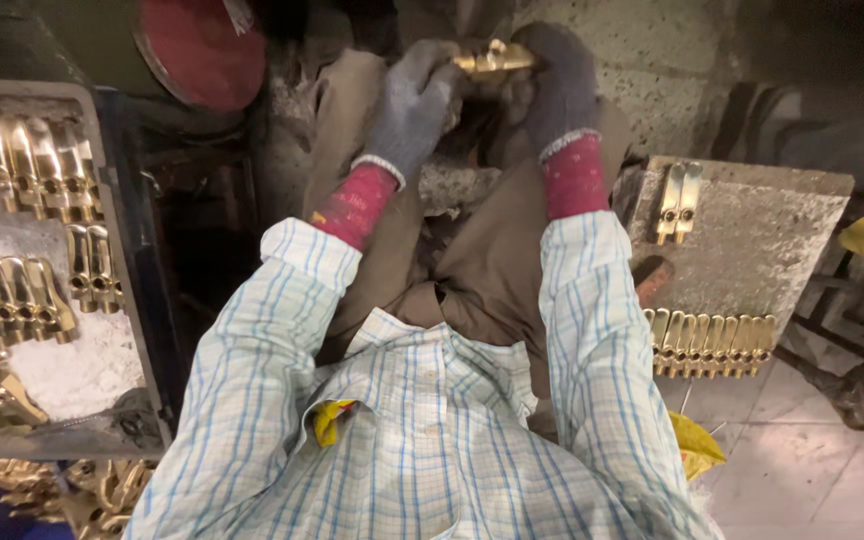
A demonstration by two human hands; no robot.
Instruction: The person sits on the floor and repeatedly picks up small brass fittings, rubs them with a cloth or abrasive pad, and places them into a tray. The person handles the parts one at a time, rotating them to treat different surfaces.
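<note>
A shiny brass fitting (pixel 493 58) is held out in front of me between both hands, above my brown-trousered lap. My left hand (pixel 415 105), in a grey knit glove with a red cuff, grips its left end. On the right end sits my right hand (pixel 555 85), gloved the same way. My checked shirt sleeves fill the lower middle of the view.
A grey tray (pixel 102 390) at the left holds rows of brass parts (pixel 37 170). On the right, a dusty board (pixel 762 240) carries two brass pieces (pixel 679 200) and a row along its near edge (pixel 712 345). A red disc (pixel 202 45) sits at top left.
</note>
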